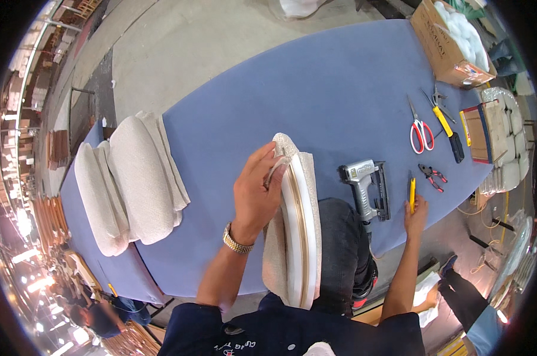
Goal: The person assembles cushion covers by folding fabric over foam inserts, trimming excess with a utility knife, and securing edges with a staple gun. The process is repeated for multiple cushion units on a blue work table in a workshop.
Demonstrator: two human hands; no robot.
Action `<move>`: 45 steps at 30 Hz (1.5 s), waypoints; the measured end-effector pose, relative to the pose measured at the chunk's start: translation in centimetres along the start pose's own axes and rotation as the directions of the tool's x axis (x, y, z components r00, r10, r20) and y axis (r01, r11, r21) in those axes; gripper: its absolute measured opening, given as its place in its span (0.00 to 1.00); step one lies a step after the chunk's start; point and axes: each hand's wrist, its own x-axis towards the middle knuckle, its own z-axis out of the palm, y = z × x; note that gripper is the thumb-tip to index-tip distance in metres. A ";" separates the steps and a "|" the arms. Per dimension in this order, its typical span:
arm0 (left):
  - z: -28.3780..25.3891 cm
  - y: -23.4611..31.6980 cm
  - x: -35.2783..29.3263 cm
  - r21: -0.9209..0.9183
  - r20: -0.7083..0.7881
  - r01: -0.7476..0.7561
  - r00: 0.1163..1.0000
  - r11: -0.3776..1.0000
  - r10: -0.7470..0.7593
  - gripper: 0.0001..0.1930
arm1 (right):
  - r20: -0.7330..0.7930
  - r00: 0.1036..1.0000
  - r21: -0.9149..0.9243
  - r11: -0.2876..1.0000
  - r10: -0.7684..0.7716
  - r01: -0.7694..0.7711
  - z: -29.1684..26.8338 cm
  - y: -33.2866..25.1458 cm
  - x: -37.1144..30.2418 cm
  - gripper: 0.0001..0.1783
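Observation:
A curved cushioned part, with white padding, a wooden edge strip and beige fabric, stands in front of me, its lower end against my body. My left hand is closed on the beige fabric at its upper end, pinching the folded edge. Off to the right, my right hand grips a slim yellow utility knife by the table edge; its tip points away from me. A silver staple gun lies between my hands. Beside the knife rest small red-handled cutting pliers.
Blue-covered table carries beige padded pieces at left. Scissors and a yellow-and-black tool lie at right. Near the far right corner are a cardboard box with white filling and a smaller box. Other people stand nearby.

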 end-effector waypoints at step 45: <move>1.4 -1.3 -1.0 -0.057 -0.199 0.107 0.973 0.993 -0.116 0.08 | 0.338 0.759 0.476 0.797 -0.557 0.372 -8.8 -37.1 -5.6 0.22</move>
